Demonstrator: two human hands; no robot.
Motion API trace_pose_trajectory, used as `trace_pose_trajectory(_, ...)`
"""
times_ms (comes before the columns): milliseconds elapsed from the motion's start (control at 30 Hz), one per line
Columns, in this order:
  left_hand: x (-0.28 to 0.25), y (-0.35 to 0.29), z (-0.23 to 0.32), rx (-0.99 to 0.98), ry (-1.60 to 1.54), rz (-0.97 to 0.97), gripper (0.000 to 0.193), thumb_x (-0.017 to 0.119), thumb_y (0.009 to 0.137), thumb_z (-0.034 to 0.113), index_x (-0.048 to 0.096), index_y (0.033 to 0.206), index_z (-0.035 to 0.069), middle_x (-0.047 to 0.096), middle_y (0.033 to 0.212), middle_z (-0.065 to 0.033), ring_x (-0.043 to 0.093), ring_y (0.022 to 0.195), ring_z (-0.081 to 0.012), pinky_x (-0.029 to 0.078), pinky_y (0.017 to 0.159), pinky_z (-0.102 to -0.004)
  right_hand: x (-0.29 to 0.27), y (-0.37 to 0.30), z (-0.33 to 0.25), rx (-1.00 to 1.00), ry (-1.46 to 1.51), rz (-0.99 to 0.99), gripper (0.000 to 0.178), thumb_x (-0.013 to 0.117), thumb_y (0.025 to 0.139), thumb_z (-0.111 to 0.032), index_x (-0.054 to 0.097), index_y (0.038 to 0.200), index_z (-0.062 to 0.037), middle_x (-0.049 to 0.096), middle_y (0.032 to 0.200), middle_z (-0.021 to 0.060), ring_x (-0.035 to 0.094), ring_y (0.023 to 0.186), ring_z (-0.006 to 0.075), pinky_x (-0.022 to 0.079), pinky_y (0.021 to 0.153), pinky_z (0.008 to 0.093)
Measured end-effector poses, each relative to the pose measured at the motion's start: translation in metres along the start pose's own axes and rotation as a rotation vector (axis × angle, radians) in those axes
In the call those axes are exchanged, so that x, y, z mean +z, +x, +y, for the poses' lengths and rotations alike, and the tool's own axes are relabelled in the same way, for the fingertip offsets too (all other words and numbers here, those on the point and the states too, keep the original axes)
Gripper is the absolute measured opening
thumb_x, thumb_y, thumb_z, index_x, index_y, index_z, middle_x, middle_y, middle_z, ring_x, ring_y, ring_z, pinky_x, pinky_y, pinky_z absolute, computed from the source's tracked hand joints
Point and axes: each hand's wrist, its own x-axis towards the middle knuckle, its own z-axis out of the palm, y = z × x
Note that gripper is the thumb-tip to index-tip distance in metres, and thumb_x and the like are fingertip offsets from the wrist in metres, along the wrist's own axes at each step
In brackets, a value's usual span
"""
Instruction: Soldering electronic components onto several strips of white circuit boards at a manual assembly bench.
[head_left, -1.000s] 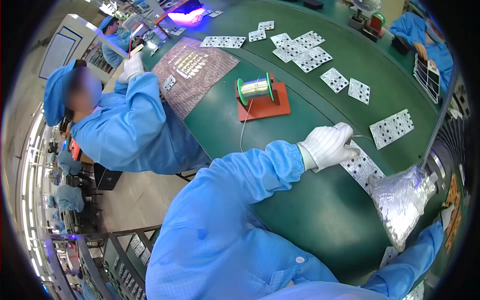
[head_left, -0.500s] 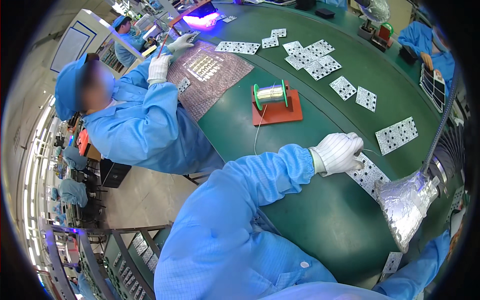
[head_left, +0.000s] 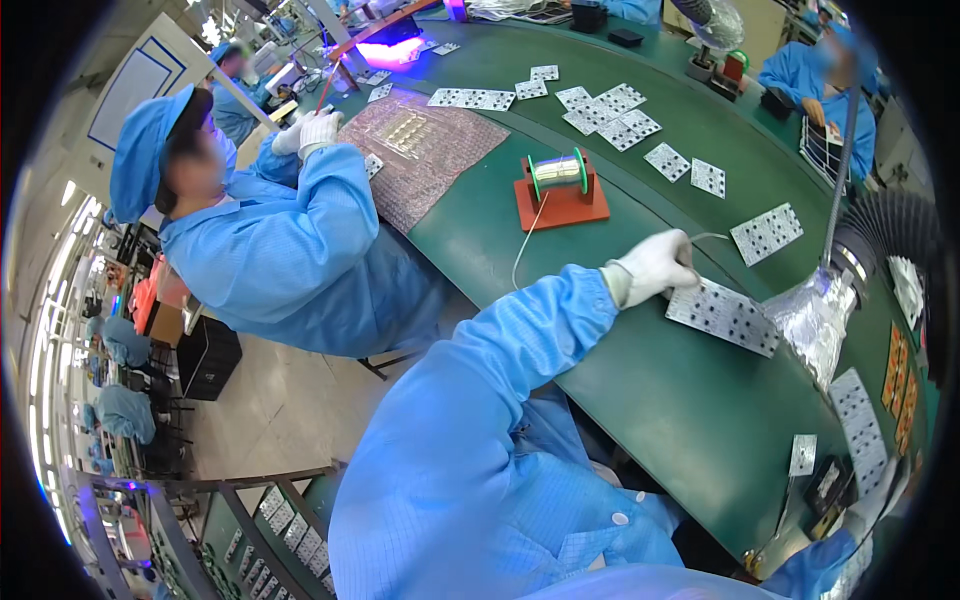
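Note:
My left hand (head_left: 652, 270), in a white glove, pinches the corner of a long white circuit board (head_left: 725, 318) dotted with black parts. The board lies aslant over the green bench, its far end by a foil-wrapped hood. From the same hand a thin solder wire (head_left: 710, 236) sticks out to the right. A spool of solder wire (head_left: 558, 174) sits on a red-brown stand (head_left: 580, 208); its wire passes behind my left sleeve. My right hand (head_left: 872, 508), gloved, is at the lower right rim near another long circuit board (head_left: 858, 430); its fingers are not distinct.
The foil-wrapped fume hood (head_left: 815, 320) and its black hose (head_left: 895, 225) stand at the right. Orange panels (head_left: 899, 385) lie beyond. Several circuit boards (head_left: 612, 112) lie across the far bench. At left a co-worker (head_left: 270, 230) sits by bubble wrap (head_left: 440, 160).
My left hand has drawn slightly back and left, and the board has tilted in its grip. My right hand and the board near it have come into view. The co-worker's hands have moved together.

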Motion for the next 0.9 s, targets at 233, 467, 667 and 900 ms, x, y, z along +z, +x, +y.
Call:
trace_pose_trajectory(233,-0.042,-0.069,0.015,-0.074,-0.368,0.246,0.037,0.072,0.077,0.017,0.053,0.099,-0.007,0.062,0.088,-0.0127,0.066,0.082,-0.0205,0.056,0.069,-0.0328,0.014,-0.134,-0.086,0.173,0.107,-0.092,0.04,0.051,0.098,-0.017,0.045,0.131,0.0051,0.055,0.128,0.015,0.052,0.119,0.0236,0.039,0.104,0.0356)
trace_pose_trajectory(467,-0.074,-0.103,0.034,0.072,-0.406,0.451,0.02,0.068,0.079,0.009,0.057,0.091,-0.002,0.062,0.087,-0.0089,0.06,0.084,-0.0174,0.047,0.08,-0.0311,0.051,-0.187,-0.09,-0.353,-0.1,-0.15,0.033,0.044,0.096,-0.003,0.05,0.126,0.0072,0.048,0.137,0.0204,0.045,0.129,0.0294,0.034,0.109,0.0381)
trace_pose_trajectory(667,-0.07,-0.071,0.029,0.124,-0.63,0.349,0.024,0.061,0.087,0.005,0.048,0.106,0.001,0.06,0.103,-0.0123,0.064,0.095,-0.0242,0.055,0.081,-0.0376,0.082,-0.21,-0.05,0.239,0.508,-0.102,0.03,0.051,0.092,0.009,0.052,0.122,0.0017,0.056,0.127,0.0154,0.056,0.117,0.023,0.044,0.101,0.0328)
trace_pose_trajectory(900,-0.035,0.019,0.027,0.019,-0.651,0.3,0.021,0.059,0.089,0.004,0.044,0.103,0.006,0.058,0.104,-0.011,0.061,0.097,-0.0238,0.054,0.079,-0.0387,0.071,-0.2,-0.075,-0.139,-0.07,-0.105,0.028,0.064,0.085,0.002,0.056,0.112,-0.0032,0.069,0.097,0.0164,0.069,0.086,0.0315,0.055,0.075,0.0369)
